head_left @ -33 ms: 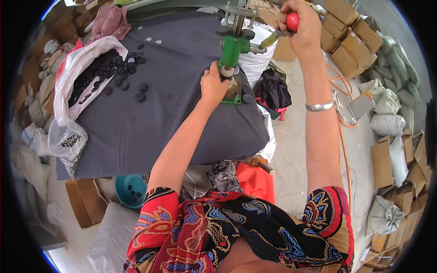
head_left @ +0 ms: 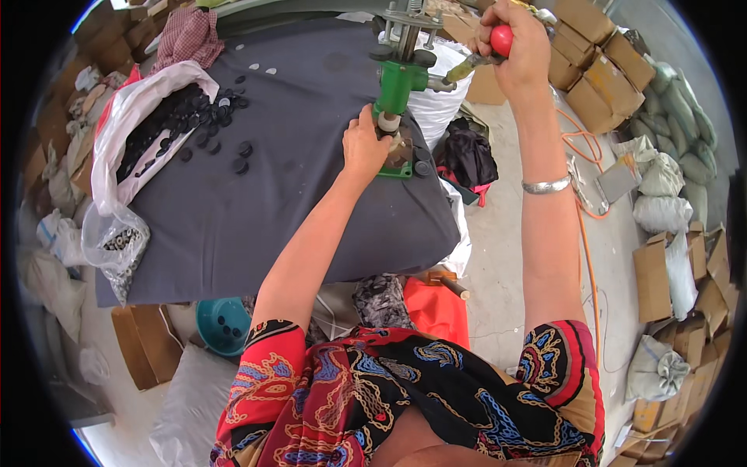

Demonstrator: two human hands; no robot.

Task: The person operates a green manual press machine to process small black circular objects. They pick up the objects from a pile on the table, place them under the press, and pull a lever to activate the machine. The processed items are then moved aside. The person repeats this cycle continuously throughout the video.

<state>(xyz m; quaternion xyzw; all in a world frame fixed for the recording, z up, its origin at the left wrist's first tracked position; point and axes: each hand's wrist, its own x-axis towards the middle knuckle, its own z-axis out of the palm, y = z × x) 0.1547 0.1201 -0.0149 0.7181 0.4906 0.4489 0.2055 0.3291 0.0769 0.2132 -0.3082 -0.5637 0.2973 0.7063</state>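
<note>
Grey-draped bench is carrying a green press; left hand is pinching at its base, right hand is gripping the red-knobbed lever.

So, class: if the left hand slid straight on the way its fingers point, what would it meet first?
The left hand points at the green press. Its fingertips already seem to touch the small white part at the press base, so that comes first, though depth is hard to judge.

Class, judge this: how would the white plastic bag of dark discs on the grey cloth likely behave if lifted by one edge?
The white plastic bag looks thin and crumpled, so probably floppy. Its mouth lies open, so the dark discs would likely spill.
</note>
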